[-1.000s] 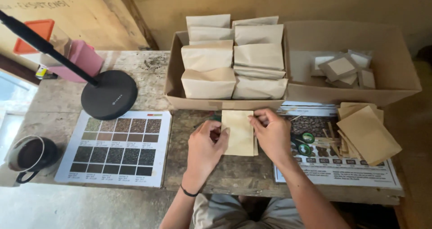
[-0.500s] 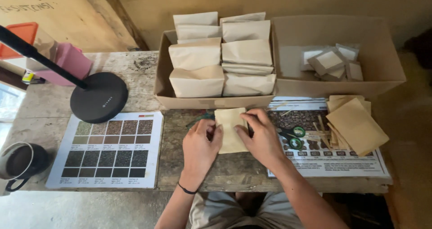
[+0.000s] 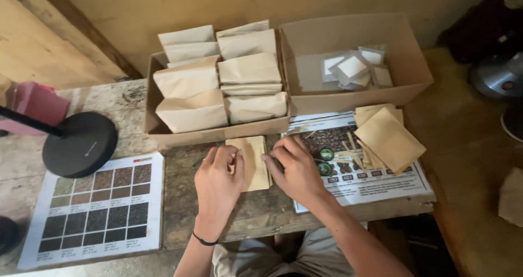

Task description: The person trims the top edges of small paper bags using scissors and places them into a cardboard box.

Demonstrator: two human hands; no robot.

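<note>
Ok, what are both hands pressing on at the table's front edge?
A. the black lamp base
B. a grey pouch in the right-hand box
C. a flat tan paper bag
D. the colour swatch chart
C: the left hand and right hand both rest on the flat tan paper bag lying on the table.

- The left hand and right hand cover both side edges of the paper envelope.
- Left of the colour chart, a dark object is cut off by the frame edge.
</note>
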